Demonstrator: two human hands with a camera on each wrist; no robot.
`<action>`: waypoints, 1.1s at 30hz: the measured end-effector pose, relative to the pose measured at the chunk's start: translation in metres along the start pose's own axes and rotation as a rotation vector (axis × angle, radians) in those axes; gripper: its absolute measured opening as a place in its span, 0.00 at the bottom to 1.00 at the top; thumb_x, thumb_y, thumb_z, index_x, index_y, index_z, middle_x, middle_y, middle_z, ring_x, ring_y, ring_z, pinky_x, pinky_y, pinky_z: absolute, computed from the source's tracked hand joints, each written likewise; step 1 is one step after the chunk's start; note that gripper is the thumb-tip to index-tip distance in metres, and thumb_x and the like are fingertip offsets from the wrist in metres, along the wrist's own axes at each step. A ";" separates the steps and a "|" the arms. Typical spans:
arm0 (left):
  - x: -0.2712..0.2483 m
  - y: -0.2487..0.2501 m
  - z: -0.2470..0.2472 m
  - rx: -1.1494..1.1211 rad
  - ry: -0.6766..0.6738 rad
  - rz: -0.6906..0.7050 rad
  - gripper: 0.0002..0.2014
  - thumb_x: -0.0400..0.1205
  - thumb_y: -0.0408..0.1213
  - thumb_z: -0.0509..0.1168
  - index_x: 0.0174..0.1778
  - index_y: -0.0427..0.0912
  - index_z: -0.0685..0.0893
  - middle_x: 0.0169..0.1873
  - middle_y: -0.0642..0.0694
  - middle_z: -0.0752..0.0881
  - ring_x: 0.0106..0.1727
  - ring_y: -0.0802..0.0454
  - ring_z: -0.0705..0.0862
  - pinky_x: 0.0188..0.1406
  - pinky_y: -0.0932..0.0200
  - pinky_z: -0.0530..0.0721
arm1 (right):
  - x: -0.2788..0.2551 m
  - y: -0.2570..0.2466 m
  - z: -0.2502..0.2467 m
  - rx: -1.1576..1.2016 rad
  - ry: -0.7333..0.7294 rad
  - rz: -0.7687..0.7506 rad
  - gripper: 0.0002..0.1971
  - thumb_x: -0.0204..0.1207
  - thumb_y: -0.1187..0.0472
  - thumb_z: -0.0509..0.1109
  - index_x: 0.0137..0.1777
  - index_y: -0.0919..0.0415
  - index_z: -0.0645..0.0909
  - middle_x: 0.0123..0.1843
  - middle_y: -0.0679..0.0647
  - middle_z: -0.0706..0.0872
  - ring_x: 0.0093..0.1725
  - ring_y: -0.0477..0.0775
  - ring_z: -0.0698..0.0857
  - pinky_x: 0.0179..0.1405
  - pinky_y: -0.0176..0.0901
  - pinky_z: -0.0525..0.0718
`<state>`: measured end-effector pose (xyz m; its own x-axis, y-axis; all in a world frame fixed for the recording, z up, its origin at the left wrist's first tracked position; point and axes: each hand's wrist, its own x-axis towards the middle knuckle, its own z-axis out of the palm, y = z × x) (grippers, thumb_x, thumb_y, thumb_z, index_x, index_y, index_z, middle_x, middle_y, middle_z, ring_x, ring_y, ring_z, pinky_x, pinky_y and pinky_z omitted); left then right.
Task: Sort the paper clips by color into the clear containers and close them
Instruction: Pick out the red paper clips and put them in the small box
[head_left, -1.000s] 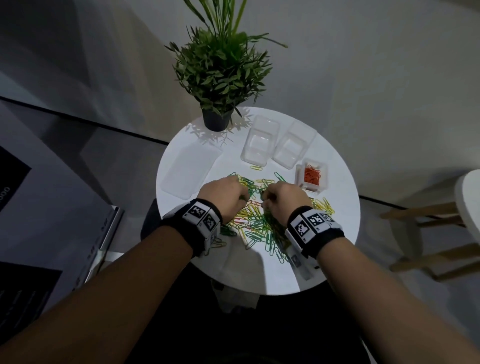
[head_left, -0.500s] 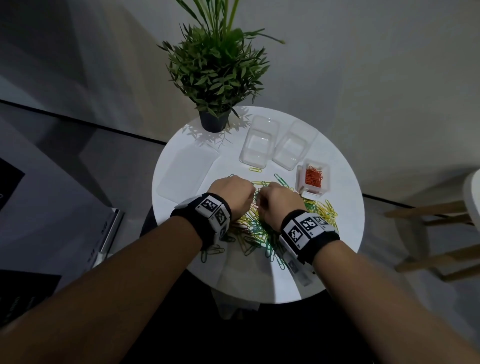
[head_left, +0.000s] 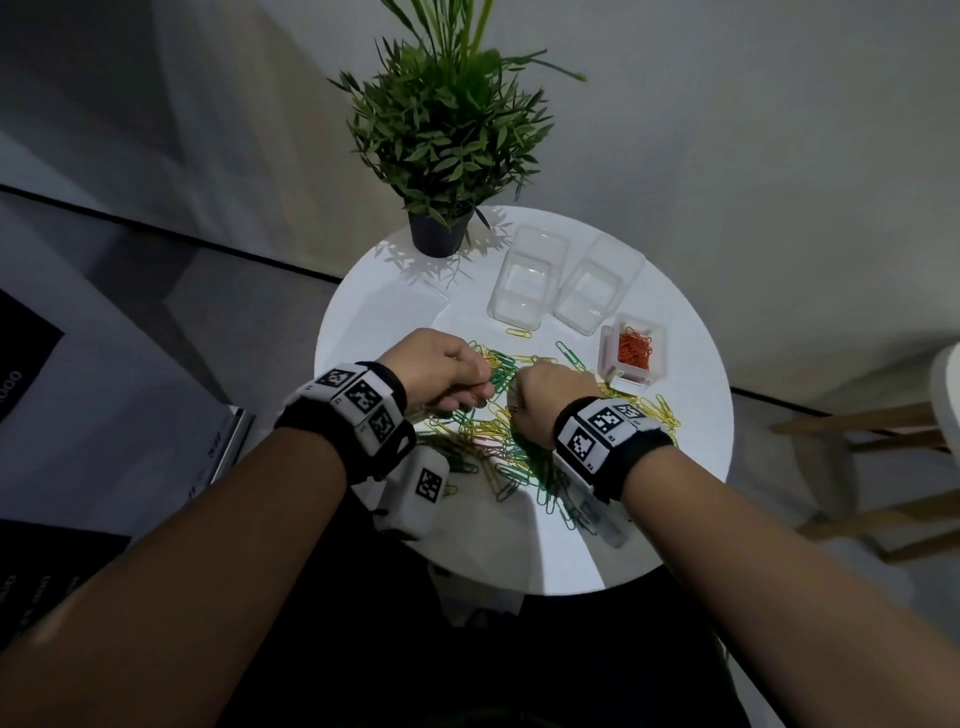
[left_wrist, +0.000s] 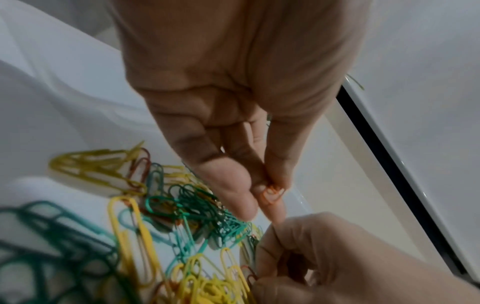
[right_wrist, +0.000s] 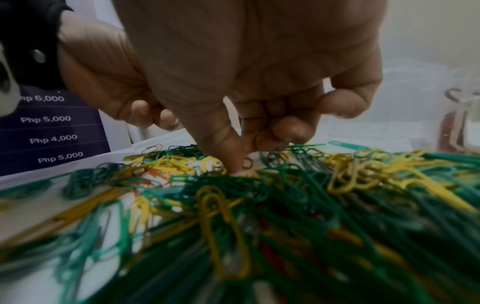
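From my remote view, the setting reads as a shop or customer-service corner rather than a home. A small round white table (head_left: 691, 467) stands against a plain pale wall (head_left: 727, 130) with a dark baseboard, carrying a potted plant (head_left: 441, 140) as decoration. A wooden stool (head_left: 883, 457) sits to the right on a grey floor. To the left, a dark price board (right_wrist: 52, 127) lists amounts such as "Php 6,000" and "Php 5,000", which suggests commercial premises.

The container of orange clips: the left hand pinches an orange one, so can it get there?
Probably yes, though the right hand sits between the left hand and the container of orange clips, whose top looks open.
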<state>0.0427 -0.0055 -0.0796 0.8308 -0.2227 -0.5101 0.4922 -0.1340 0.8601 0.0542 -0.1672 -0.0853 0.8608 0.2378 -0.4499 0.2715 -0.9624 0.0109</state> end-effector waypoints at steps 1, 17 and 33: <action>-0.003 -0.002 -0.001 -0.050 -0.011 -0.012 0.04 0.82 0.26 0.65 0.41 0.34 0.82 0.38 0.37 0.88 0.31 0.52 0.83 0.21 0.70 0.80 | -0.001 -0.001 0.001 -0.006 0.004 -0.006 0.09 0.75 0.56 0.66 0.53 0.54 0.81 0.57 0.55 0.81 0.57 0.62 0.82 0.57 0.55 0.77; -0.028 -0.027 -0.022 0.247 0.179 0.056 0.09 0.80 0.35 0.66 0.35 0.40 0.86 0.24 0.51 0.80 0.23 0.58 0.74 0.24 0.66 0.71 | -0.014 0.002 -0.013 0.655 0.090 0.046 0.10 0.76 0.69 0.61 0.37 0.59 0.78 0.35 0.52 0.80 0.41 0.54 0.78 0.35 0.39 0.73; -0.038 -0.026 -0.006 0.948 0.191 0.159 0.10 0.80 0.44 0.64 0.52 0.57 0.89 0.53 0.56 0.87 0.58 0.52 0.82 0.55 0.56 0.81 | -0.027 0.000 0.015 0.431 0.145 -0.042 0.03 0.72 0.53 0.75 0.38 0.50 0.87 0.33 0.42 0.87 0.41 0.47 0.85 0.46 0.40 0.83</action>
<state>0.0005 0.0122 -0.0824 0.9387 -0.1565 -0.3073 0.0271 -0.8549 0.5182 0.0242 -0.1760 -0.0863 0.9124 0.2647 -0.3121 0.1306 -0.9111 -0.3909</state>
